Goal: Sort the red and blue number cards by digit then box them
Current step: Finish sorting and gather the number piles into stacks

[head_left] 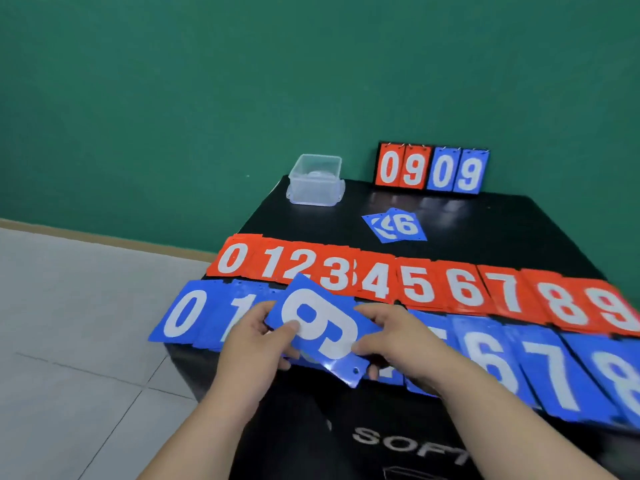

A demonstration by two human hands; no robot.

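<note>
Here, two grips on one blue card

At the far left is a grey tiled floor [69, 306]. Beside it stands the black worktop [502, 230]. Across it a row of red cards [415, 282] runs from 0 at the left to 9 at the right. Just in front lies a row of blue cards [540, 372], showing 0 and 1 at the left and 6, 7 and 8 at the right. Over the middle of that blue row, the left grip [252, 337] pinches the left edge of a tilted blue card [322, 327], thumb on its white digit, a 6 or a 9. The right grip [391, 337] clasps the same card's right edge. Farther back, left to right: a clear plastic box [315, 180], a small heap of loose blue cards [394, 225], and an upright scoreboard [433, 171] reading 0909.
</note>
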